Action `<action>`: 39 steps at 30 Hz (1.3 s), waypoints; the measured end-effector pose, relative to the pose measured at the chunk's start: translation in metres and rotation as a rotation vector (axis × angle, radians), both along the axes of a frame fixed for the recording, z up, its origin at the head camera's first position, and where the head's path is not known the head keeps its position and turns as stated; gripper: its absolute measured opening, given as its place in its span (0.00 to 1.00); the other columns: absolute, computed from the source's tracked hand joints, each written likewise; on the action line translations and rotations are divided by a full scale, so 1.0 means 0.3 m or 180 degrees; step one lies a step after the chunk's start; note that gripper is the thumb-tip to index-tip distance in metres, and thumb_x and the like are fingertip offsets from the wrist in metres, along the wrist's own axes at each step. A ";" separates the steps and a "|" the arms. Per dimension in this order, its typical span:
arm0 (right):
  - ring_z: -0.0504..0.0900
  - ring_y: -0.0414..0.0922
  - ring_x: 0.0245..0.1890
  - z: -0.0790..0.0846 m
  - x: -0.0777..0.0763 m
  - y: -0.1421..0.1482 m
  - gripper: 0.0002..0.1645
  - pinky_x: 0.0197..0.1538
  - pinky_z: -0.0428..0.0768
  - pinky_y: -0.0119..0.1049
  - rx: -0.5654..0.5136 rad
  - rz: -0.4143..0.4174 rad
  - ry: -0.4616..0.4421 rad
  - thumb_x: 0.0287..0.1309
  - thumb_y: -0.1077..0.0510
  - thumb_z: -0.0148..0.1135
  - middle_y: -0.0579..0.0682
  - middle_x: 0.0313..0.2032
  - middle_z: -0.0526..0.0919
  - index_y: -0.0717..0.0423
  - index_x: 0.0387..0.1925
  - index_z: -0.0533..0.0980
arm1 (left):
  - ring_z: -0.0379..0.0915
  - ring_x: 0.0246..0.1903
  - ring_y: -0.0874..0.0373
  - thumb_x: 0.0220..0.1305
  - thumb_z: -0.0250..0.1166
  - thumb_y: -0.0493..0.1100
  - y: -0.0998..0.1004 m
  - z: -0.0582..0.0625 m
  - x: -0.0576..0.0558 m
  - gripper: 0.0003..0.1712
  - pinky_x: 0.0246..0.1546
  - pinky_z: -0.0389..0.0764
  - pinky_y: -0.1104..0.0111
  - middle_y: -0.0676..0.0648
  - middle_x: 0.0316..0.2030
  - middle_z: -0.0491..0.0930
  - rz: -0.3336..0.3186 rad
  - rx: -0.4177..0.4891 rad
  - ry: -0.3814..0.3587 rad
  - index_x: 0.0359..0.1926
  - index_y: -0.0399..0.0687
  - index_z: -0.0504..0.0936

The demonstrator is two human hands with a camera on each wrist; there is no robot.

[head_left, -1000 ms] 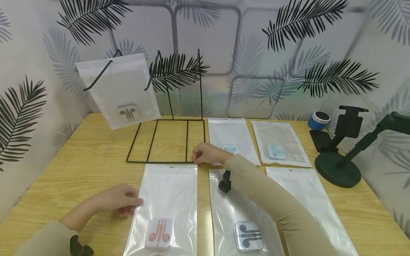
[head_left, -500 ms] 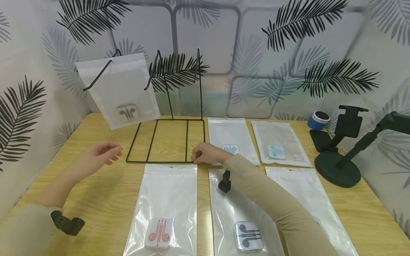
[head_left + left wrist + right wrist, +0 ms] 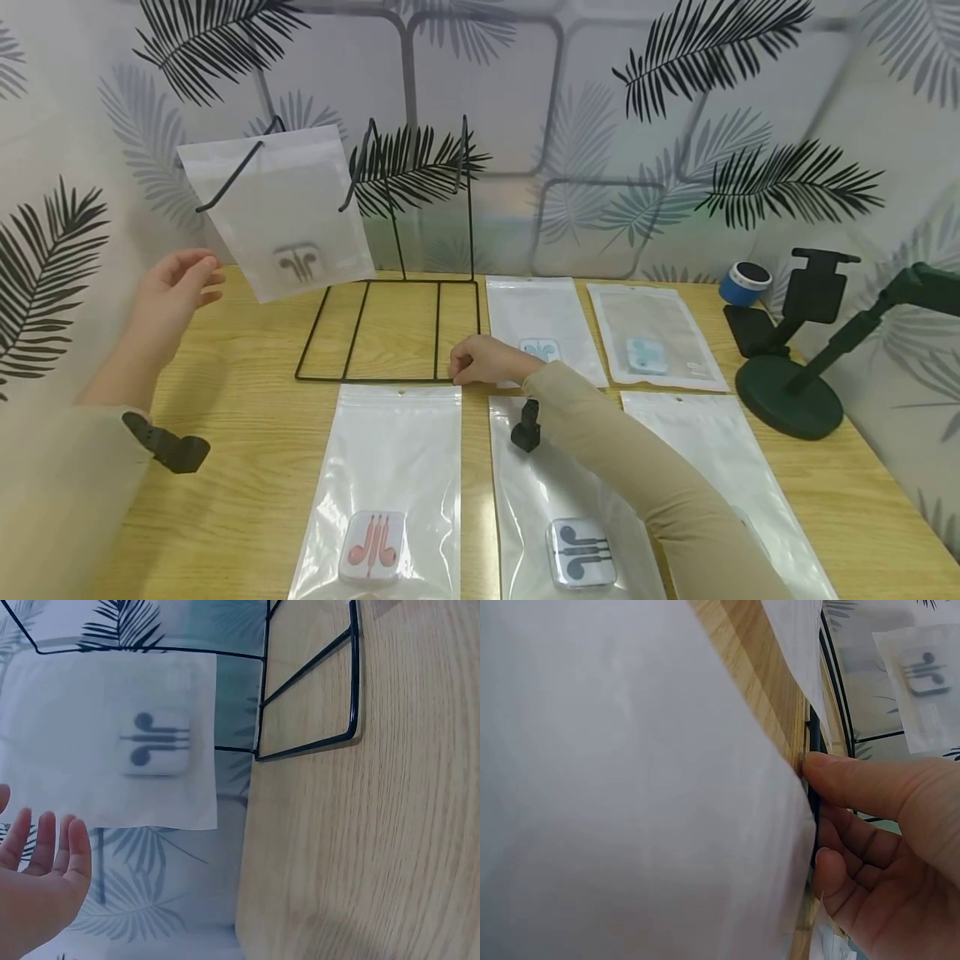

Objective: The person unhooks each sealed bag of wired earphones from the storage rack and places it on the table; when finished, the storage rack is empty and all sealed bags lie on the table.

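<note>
A black wire display rack [image 3: 390, 381] stands at the back left of the table. From one of its hooks hangs a white zip bag [image 3: 292, 208], tilted, with dark earphones in a case [image 3: 155, 742] showing through. My left hand [image 3: 176, 292] is raised just left of that bag, fingers loosely bent and apart from it. At the front right corner of the rack's base, my right hand [image 3: 491, 360] pinches the wire between thumb and fingers. In the right wrist view a pale bag covers much of the scene beside the right hand [image 3: 877, 840].
Bags with pink earphones [image 3: 372, 546] and dark earphones [image 3: 581, 552] lie in front. Behind are two bags with blue earphones [image 3: 540, 348]. Another bag [image 3: 690, 433] lies partly under the right sleeve. A green stand [image 3: 790, 397] and a blue cylinder [image 3: 745, 283] are at right.
My left hand has left the edge of the pink-earphone bag, rising and moving away to the left side of the hanging bag. The right hand stays at the rack's corner.
</note>
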State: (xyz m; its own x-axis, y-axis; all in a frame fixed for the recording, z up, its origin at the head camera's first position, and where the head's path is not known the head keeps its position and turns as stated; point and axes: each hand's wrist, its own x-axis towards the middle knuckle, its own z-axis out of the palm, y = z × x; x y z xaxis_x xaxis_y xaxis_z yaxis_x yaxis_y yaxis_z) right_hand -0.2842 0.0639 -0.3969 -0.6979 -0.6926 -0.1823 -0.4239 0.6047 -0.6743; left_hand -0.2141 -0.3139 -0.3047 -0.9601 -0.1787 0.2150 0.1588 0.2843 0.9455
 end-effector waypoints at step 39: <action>0.72 0.38 0.26 -0.004 0.003 -0.004 0.06 0.31 0.72 0.27 0.0030 -0.0078 -0.0048 0.53 0.67 0.64 0.44 0.26 0.79 0.57 0.24 0.76 | 0.62 0.50 0.61 0.71 0.47 0.45 0.104 0.003 -0.196 0.12 0.51 0.65 0.76 0.50 0.45 0.68 0.0327 0.1175 0.0385 0.49 0.49 0.73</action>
